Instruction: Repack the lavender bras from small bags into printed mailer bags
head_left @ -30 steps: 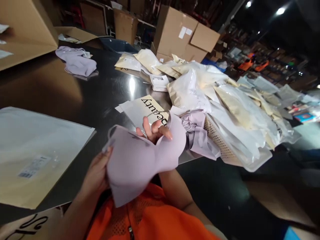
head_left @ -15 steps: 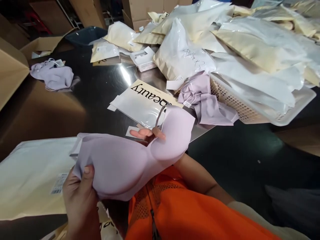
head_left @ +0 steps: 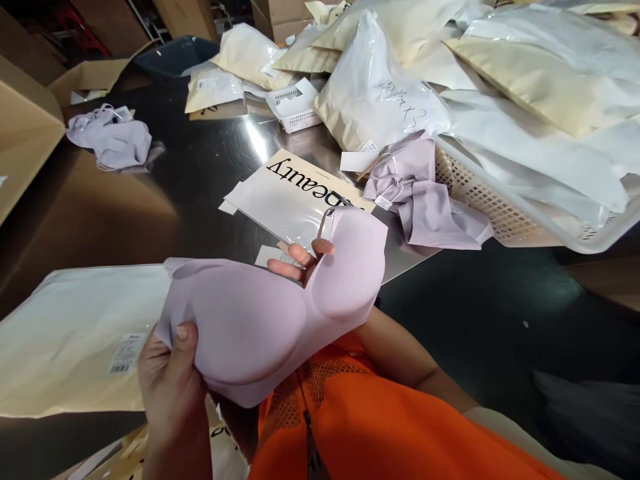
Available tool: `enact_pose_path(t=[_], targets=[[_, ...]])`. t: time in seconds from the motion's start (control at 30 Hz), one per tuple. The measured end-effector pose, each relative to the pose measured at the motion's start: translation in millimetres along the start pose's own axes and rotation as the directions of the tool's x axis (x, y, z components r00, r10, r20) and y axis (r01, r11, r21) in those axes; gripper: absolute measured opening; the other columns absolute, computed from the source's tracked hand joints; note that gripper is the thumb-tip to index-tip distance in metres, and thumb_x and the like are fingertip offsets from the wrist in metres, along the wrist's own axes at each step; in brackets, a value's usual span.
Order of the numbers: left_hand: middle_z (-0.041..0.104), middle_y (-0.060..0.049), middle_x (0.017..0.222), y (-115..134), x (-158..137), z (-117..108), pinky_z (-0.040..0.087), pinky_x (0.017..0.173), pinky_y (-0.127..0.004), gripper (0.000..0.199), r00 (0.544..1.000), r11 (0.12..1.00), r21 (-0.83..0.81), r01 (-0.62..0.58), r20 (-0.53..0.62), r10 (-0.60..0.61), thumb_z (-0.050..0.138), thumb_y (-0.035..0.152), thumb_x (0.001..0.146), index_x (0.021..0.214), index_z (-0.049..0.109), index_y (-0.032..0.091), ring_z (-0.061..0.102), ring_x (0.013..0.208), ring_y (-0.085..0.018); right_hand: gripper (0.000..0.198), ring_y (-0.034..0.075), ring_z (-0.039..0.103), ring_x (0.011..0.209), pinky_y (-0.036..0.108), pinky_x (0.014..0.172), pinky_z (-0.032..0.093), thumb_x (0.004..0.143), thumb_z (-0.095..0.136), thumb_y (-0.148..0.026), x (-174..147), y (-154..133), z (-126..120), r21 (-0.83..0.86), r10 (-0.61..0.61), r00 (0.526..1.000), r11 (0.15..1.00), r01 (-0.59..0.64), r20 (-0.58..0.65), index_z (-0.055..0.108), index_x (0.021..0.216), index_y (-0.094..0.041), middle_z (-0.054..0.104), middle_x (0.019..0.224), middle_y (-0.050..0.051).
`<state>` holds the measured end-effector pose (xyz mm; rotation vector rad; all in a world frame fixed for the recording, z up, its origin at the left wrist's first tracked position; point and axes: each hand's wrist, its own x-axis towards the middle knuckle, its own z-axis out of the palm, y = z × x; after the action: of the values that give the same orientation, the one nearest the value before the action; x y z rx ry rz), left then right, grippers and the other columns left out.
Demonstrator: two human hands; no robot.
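Note:
I hold a pale lilac bra [head_left: 250,313] above the front of the table, its smooth moulded cups facing up. My left hand [head_left: 173,367] pinches the bra's left end, thumb on top and fingers underneath. Behind the other cup is my right hand [head_left: 303,260]; several fingertips show over the dip between the cups, close to a thin strap, while the palm is hidden. Just beyond lie a cream and clear bag printed "beauty" [head_left: 295,200] and a small white card [head_left: 273,256] partly covered by my fingers.
Another lilac garment [head_left: 420,200] with a tag lies beside a white basket [head_left: 500,200] heaped with filled bags. A second lilac bundle [head_left: 113,137] sits near a cardboard box [head_left: 25,127] at far left. A labelled package [head_left: 75,333] is at the left front.
My left hand and the bra's left end have shifted slightly right in view. The right fingertips have spread a little behind the bra. The camera view has moved slightly.

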<state>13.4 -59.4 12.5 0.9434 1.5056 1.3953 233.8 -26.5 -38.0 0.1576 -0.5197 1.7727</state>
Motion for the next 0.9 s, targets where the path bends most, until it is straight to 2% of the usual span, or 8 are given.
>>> enact_pose_path(t=[0.1,0.23,0.33,0.5,0.63,0.8,0.87,0.9], targets=[[0.073,-0.003,0.090,-0.8,-1.1,-0.2,0.052,0.070,-0.021,0.039,1.000,1.000,-0.023,-0.011,0.005,0.011,0.075,0.045,0.077,0.106,0.073,0.018,0.064,0.082,-0.016,0.045,0.034,0.049,0.129,0.061,0.101,0.036,0.070,0.062,-0.069,3.0,-0.7,3.5,0.127,0.062,0.997,0.989,-0.069,0.053,0.065,0.091,-0.029,0.062,0.128,0.004],[0.073,-0.004,0.091,-1.5,-3.2,-2.2,0.053,0.068,-0.022,0.038,1.000,1.000,-0.004,-0.005,-0.024,0.005,0.076,0.045,0.075,0.101,0.073,0.018,0.064,0.082,-0.018,0.044,0.033,0.053,0.125,0.056,0.099,0.039,0.066,0.067,-0.066,5.4,-1.4,8.8,0.125,0.097,0.995,0.987,-0.096,-0.003,0.062,0.088,-0.028,0.064,0.122,0.004],[0.072,-0.003,0.089,-2.8,-2.7,-3.4,0.052,0.068,-0.021,0.037,1.000,1.000,-0.012,0.013,-0.006,-0.013,0.076,0.044,0.075,0.101,0.073,0.019,0.063,0.080,-0.017,0.045,0.034,0.051,0.127,0.054,0.097,0.040,0.065,0.069,-0.064,4.7,0.8,8.5,0.166,0.118,0.992,0.979,-0.122,0.035,0.061,0.090,-0.028,0.063,0.124,0.004],[0.071,-0.003,0.087,-7.5,2.8,-3.7,0.050,0.065,-0.021,0.035,0.999,0.999,0.003,0.046,-0.025,-0.046,0.077,0.043,0.074,0.096,0.073,0.017,0.062,0.076,-0.016,0.038,0.033,0.055,0.122,0.049,0.091,0.045,0.069,0.067,-0.059,4.6,7.9,4.8,0.265,0.126,0.992,0.957,-0.116,-0.023,0.057,0.082,-0.025,0.066,0.113,0.004],[0.071,-0.001,0.086,-12.9,9.8,-3.4,0.050,0.067,-0.021,0.037,0.997,0.997,-0.014,0.074,-0.011,-0.074,0.078,0.047,0.073,0.095,0.072,0.018,0.061,0.075,-0.014,0.046,0.035,0.049,0.129,0.053,0.098,0.041,0.064,0.070,-0.065,6.0,7.6,-2.1,0.211,0.183,0.982,0.959,-0.190,0.049,0.055,0.078,-0.024,0.065,0.123,0.007],[0.070,-0.002,0.084,-18.8,15.6,-2.9,0.049,0.067,-0.023,0.041,0.995,0.995,-0.009,0.099,0.003,-0.099,0.077,0.051,0.072,0.093,0.071,0.017,0.060,0.074,-0.016,0.053,0.032,0.046,0.132,0.049,0.096,0.043,0.063,0.066,-0.073,1.3,1.2,-7.0,0.182,0.239,0.971,0.954,-0.239,0.019,0.052,0.077,-0.024,0.058,0.133,0.013],[0.070,-0.002,0.084,-21.3,17.4,-2.5,0.048,0.063,-0.022,0.044,0.993,0.993,0.008,0.118,0.012,-0.118,0.076,0.053,0.071,0.094,0.071,0.016,0.060,0.074,-0.016,0.055,0.031,0.051,0.126,0.047,0.089,0.046,0.062,0.063,-0.076,0.0,3.5,-10.7,0.173,0.259,0.964,0.949,-0.265,0.056,0.053,0.081,-0.025,0.063,0.124,0.013],[0.070,-0.003,0.086,-22.8,18.6,-2.2,0.048,0.062,-0.022,0.045,0.992,0.992,0.018,0.125,0.017,-0.126,0.076,0.055,0.071,0.095,0.071,0.017,0.060,0.075,-0.016,0.057,0.031,0.056,0.119,0.045,0.084,0.048,0.060,0.061,-0.078,0.5,6.9,-13.8,0.167,0.252,0.963,0.950,-0.265,0.093,0.055,0.084,-0.026,0.067,0.111,0.012]])
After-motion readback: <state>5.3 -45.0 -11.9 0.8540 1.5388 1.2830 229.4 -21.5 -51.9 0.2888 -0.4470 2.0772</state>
